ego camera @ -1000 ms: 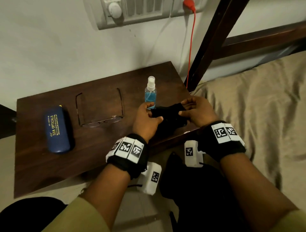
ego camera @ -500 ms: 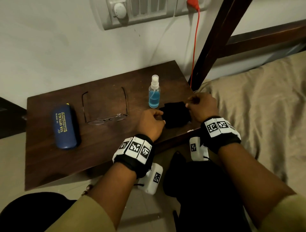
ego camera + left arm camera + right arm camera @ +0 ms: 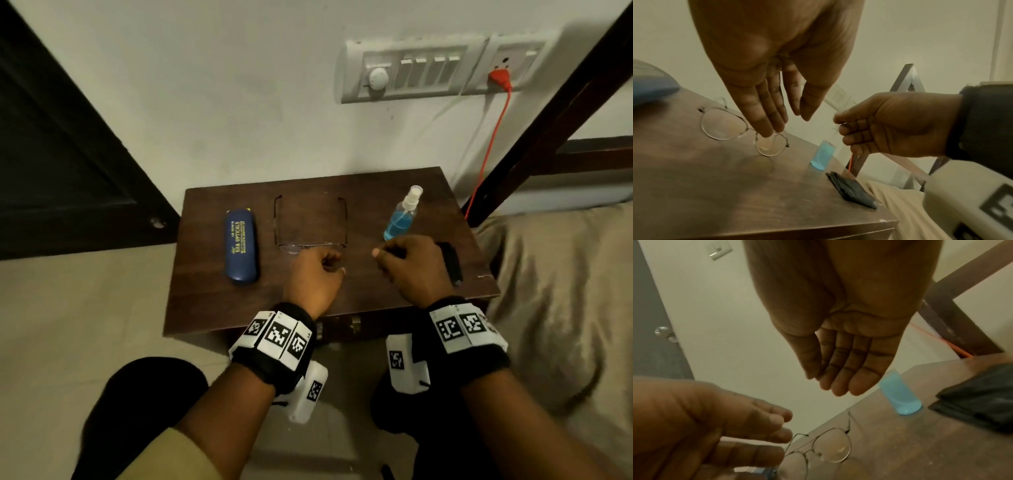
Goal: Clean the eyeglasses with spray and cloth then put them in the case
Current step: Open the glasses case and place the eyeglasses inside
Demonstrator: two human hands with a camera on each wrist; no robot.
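Note:
Thin wire-rimmed eyeglasses [image 3: 310, 244] lie unfolded in the middle of the dark wooden table [image 3: 212, 301], lenses toward me. My left hand [image 3: 325, 260] hovers over the near rim with nothing in it. In the left wrist view its straight fingers [image 3: 768, 128] reach down to the bridge of the eyeglasses [image 3: 725, 128]; I cannot tell if they touch. My right hand [image 3: 387, 255] hangs loosely curled and empty just in front of the blue spray bottle [image 3: 400, 219]. The folded black cloth [image 3: 451, 262] lies on the table to its right. The blue case [image 3: 240, 245] lies closed left of the glasses.
A bed with tan bedding [image 3: 561, 291] adjoins the table's right side, and a dark bed post [image 3: 548, 113] slants up behind it. A red cable [image 3: 489, 150] drops from the wall socket behind the bottle. A dark door [image 3: 58, 154] stands at left.
Both hands have let go of the black cloth, which now lies at the table's right. The left hand moved left to the glasses; the right hand drew off the cloth.

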